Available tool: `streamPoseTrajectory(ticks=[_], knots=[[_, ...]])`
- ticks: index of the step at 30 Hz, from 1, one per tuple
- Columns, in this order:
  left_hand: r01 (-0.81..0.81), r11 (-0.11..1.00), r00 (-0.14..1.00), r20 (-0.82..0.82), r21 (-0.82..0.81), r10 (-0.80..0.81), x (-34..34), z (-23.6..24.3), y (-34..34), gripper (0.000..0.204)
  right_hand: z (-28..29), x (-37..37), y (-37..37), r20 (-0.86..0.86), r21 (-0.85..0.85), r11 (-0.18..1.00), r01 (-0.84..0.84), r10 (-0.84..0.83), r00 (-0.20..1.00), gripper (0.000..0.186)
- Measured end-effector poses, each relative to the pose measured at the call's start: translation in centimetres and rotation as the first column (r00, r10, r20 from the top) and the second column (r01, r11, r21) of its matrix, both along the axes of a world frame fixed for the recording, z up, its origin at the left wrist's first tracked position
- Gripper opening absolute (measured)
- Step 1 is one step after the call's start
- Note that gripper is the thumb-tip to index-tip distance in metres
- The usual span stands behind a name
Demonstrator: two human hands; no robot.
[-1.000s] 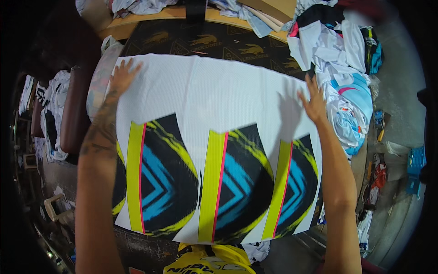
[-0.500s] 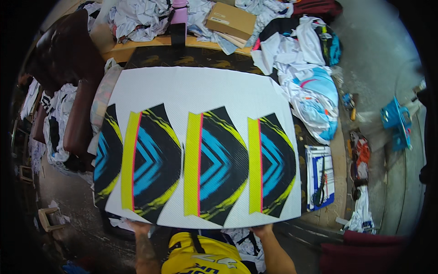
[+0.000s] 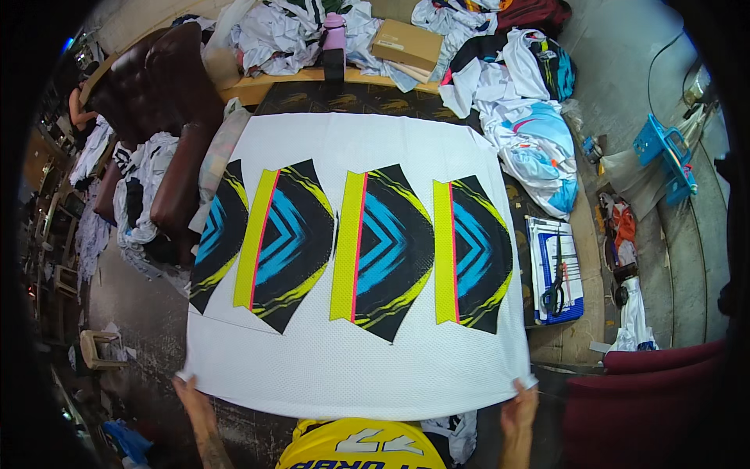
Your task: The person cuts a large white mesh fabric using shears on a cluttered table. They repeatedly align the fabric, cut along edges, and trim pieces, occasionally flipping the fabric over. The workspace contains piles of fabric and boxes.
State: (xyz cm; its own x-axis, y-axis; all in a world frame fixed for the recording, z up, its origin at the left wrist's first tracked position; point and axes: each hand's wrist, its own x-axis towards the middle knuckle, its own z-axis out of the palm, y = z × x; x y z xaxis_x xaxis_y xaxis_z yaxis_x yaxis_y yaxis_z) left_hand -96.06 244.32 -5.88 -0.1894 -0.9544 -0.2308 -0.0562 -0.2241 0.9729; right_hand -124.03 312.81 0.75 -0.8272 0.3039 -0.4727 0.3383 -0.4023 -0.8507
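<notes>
- In the head view, the left hand (image 3: 198, 406) has its fingers (image 3: 186, 385) closed on the near left corner of the white cloth (image 3: 344, 375).
- The right hand (image 3: 519, 414) has its fingers (image 3: 522, 389) gripping the near right corner, where the fabric folds slightly over them.
- The cloth stretches between the 2 sets of fingers and runs away from them over the dark counter (image 3: 363, 98); its near edge bows a little toward the yellow shirt (image 3: 355, 442) between the hands.
- Ahead of the fingers, on the cloth, sit 4 printed shapes (image 3: 393, 246) in black, blue and lime, side by side; the leftmost is cut off by the cloth's left edge.
- Ahead and to the right of the right fingers, black scissors (image 3: 555, 297) lie on white and blue papers (image 3: 539, 242), just beside the cloth.
- Farther ahead of the right fingers is a heap of white and light blue garments (image 3: 537, 148).
- Well beyond both sets of fingers stand a pink bottle (image 3: 334, 35) and a cardboard box (image 3: 406, 45).
- Ahead of the left fingers, past the cloth's left side, stands a brown armchair (image 3: 173, 74).
</notes>
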Motion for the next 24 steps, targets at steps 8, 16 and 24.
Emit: streamPoseTrajectory(ticks=[8,16,24], knots=[[0.771,0.636,0.636,-0.047,0.029,-0.77,-28.2,14.0,-16.8,0.035,17.3,-25.2,-4.6,-0.233,0.758,0.648,-0.077,0.38,0.895,0.039],[0.589,0.808,0.737,0.418,-0.013,-0.53,-54.4,4.4,-24.1,0.023,12.8,-45.4,-9.2,0.035,0.782,0.479,-0.398,0.604,0.796,0.02],[0.596,0.586,0.697,0.716,-0.549,-0.039,-64.9,-3.2,-24.8,0.039,-0.1,-53.8,-12.7,-0.069,0.862,0.493,-0.116,0.341,0.938,0.03]])
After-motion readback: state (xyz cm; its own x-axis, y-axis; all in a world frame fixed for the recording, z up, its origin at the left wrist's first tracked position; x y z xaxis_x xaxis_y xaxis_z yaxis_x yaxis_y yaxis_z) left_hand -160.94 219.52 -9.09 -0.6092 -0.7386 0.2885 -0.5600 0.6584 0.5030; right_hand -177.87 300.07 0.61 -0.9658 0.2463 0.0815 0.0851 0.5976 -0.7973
